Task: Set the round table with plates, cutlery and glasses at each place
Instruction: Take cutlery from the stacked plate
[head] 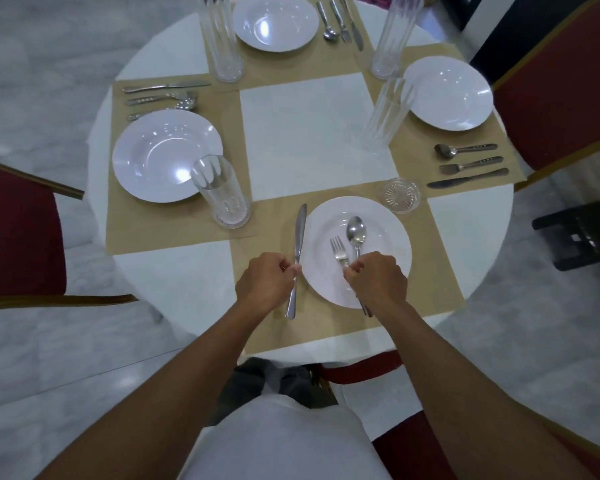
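Observation:
On the near tan placemat (430,271) lies a white plate (388,237). My left hand (265,282) pinches a steel knife (300,230) at its handle, just left of the plate, blade pointing away from me. Over the plate, my right hand (378,278) grips a fork (338,251) and a spoon (355,232) together by their handles. A clear glass (400,195) stands beyond the plate at its far right.
The round white table (312,133) carries three other places, each with a white plate, cutlery and a tall glass: left plate (153,157), far plate (274,24), right plate (447,95). Red chairs (18,237) surround it; a black stool (582,233) stands at right.

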`<action>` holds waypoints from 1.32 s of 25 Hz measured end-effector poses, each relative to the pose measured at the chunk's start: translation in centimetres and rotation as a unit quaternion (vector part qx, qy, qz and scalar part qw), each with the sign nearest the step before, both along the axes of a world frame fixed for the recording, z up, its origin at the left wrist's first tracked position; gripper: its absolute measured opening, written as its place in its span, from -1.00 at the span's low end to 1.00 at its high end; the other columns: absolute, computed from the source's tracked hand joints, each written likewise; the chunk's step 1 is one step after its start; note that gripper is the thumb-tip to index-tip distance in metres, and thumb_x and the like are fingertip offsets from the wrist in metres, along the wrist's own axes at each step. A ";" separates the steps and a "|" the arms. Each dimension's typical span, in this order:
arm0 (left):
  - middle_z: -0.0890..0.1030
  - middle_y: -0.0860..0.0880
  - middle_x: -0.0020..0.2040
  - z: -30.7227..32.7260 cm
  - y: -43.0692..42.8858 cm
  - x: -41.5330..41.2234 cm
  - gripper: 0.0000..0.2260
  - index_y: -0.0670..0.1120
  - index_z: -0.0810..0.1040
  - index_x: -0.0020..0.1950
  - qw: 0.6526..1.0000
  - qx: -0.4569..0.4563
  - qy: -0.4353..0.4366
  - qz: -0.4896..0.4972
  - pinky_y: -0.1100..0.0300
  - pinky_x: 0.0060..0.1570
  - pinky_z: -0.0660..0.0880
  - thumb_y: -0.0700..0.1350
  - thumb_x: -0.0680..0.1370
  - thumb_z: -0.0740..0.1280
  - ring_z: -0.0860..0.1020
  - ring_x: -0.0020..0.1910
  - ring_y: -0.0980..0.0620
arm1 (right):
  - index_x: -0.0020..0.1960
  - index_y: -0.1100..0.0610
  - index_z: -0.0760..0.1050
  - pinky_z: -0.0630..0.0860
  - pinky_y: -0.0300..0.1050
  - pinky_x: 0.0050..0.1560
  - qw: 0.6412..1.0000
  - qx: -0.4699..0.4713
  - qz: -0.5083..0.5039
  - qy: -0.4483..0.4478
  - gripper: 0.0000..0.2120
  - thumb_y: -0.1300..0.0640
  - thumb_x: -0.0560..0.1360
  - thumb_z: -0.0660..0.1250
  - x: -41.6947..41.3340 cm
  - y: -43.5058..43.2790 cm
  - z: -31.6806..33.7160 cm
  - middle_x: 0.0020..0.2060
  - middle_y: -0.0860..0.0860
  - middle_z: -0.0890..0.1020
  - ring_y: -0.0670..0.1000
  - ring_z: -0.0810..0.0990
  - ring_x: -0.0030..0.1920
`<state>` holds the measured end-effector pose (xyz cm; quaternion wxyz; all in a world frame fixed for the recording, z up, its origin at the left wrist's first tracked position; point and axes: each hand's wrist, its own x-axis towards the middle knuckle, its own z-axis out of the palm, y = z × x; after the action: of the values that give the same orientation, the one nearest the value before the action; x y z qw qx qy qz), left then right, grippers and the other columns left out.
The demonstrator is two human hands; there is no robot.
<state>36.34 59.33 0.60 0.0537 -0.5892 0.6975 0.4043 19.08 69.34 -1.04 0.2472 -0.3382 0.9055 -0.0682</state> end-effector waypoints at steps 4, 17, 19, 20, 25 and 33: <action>0.58 0.09 -0.28 -0.4 -0.6 3.4 -0.75 0.01 0.57 -0.21 1.000 0.005 -0.008 0.025 0.20 -0.30 0.36 0.13 0.57 0.33 0.55 -0.26 0.06 | -0.35 0.10 0.62 0.44 -0.17 -0.41 0.998 0.004 -0.048 -0.047 -0.74 0.01 0.46 0.43 0.4 -0.5 0.3 -0.44 -0.01 0.62 -0.01 0.60 -0.39; 0.66 0.00 -0.24 -3.8 -0.8 8.1 -0.80 -0.07 0.67 -0.22 0.988 0.100 0.006 0.120 0.16 -0.20 0.53 0.02 0.53 0.44 0.63 -0.22 0.00 | -0.24 -0.07 0.65 0.41 -0.32 -0.24 0.990 -0.095 -0.055 -0.090 -0.85 -0.05 0.49 0.46 2.4 1.4 3.3 -0.35 -0.16 0.67 -0.17 0.63 -0.26; 0.69 -0.01 -0.25 -4.1 -0.9 8.3 -0.79 -0.11 0.70 -0.20 0.985 0.108 0.016 0.134 0.17 -0.17 0.56 0.01 0.52 0.46 0.64 -0.20 0.02 | -0.24 -0.08 0.64 0.39 -0.34 -0.24 0.990 -0.096 -0.054 -0.088 -0.85 -0.05 0.50 0.46 2.5 1.7 3.5 -0.35 -0.17 0.67 -0.20 0.61 -0.26; 0.69 -0.01 -0.24 -4.2 -0.9 8.4 -0.79 -0.12 0.71 -0.19 0.984 0.112 0.016 0.138 0.20 -0.20 0.53 0.01 0.51 0.47 0.63 -0.20 0.04 | -0.23 -0.07 0.65 0.40 -0.34 -0.23 0.990 -0.098 -0.054 -0.087 -0.85 -0.05 0.50 0.46 2.5 1.8 3.5 -0.35 -0.16 0.67 -0.20 0.61 -0.26; 0.70 -0.02 -0.24 -4.3 -1.1 8.7 -0.73 -0.17 0.70 -0.23 0.981 0.118 0.001 0.156 0.26 -0.34 0.41 0.03 0.48 0.49 0.60 -0.23 0.09 | -0.22 -0.04 0.68 0.44 -0.31 -0.24 0.989 -0.115 -0.051 -0.081 -0.85 -0.05 0.50 0.47 2.4 1.8 3.6 -0.37 -0.11 0.67 -0.12 0.65 -0.29; 0.65 -0.01 -0.17 -4.0 -0.5 9.0 -0.74 -0.09 0.65 -0.08 0.988 0.052 0.018 0.145 0.19 -0.23 0.49 0.11 0.51 0.42 0.61 -0.19 0.02 | -0.17 0.01 0.69 0.42 -0.35 -0.26 0.984 -0.142 -0.039 -0.097 -0.84 -0.04 0.51 0.45 4.4 0.3 4.1 -0.32 -0.17 0.67 -0.22 0.61 -0.27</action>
<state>45.38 58.88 -3.37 0.0125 -0.6735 0.5832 0.4541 23.44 69.59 3.08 0.2808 -0.3261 0.8706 -0.2384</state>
